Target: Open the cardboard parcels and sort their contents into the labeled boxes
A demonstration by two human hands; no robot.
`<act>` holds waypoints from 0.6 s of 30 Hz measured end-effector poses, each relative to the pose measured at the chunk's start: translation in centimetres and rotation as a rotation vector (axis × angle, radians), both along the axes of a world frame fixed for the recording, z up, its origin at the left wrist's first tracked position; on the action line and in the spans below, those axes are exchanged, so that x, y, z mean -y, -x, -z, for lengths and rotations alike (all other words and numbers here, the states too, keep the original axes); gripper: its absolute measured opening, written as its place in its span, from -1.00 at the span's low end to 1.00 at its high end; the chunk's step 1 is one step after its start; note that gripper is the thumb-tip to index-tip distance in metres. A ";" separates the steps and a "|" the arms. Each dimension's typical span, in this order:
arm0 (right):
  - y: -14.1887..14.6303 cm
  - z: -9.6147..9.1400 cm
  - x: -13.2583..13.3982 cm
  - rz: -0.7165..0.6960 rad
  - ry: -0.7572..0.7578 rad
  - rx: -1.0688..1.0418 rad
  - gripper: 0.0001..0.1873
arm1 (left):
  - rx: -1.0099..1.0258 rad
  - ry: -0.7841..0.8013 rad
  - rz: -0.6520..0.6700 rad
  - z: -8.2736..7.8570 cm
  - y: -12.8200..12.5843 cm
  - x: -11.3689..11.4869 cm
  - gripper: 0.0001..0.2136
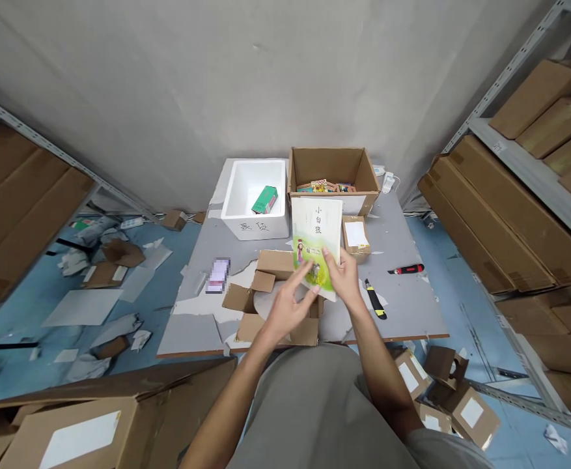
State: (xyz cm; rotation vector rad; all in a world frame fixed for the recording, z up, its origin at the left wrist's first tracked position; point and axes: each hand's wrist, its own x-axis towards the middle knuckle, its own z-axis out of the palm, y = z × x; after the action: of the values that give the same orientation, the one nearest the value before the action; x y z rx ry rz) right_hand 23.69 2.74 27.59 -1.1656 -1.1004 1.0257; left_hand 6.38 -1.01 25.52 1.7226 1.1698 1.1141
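Observation:
A thin book [317, 234] with a white and green illustrated cover is upright over the table, its front facing me. My right hand [344, 277] is closed on its right edge, thumb across the cover. The fingers of my left hand [289, 306] reach over the lower part of the cover, index finger and thumb stretched out and apart; its other fingers are partly hidden. Beneath, an opened cardboard box [243, 298] has its flaps spread around a pale inside. Right of the hands lies a yellow and black utility knife [376, 299].
A white foam box [256, 228] holds a green carton [265, 200]. Beside it, a cardboard box [334, 156] contains several colourful items. Also on the table [187, 335] are a small carton [356, 238], a red and black knife [407, 269] and a phone [217, 275]. Shelves of boxes flank it.

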 end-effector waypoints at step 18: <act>-5.0 0.1 -0.8 -0.204 0.002 -0.041 -0.32 | 0.265 0.160 -0.133 -3.6 6.2 -3.0 -0.50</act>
State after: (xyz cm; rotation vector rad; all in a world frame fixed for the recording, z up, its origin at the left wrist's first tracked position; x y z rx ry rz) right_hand 28.70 3.53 27.45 -1.0447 -1.2033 1.2030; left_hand 0.14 1.99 29.10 1.3466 1.1830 1.2503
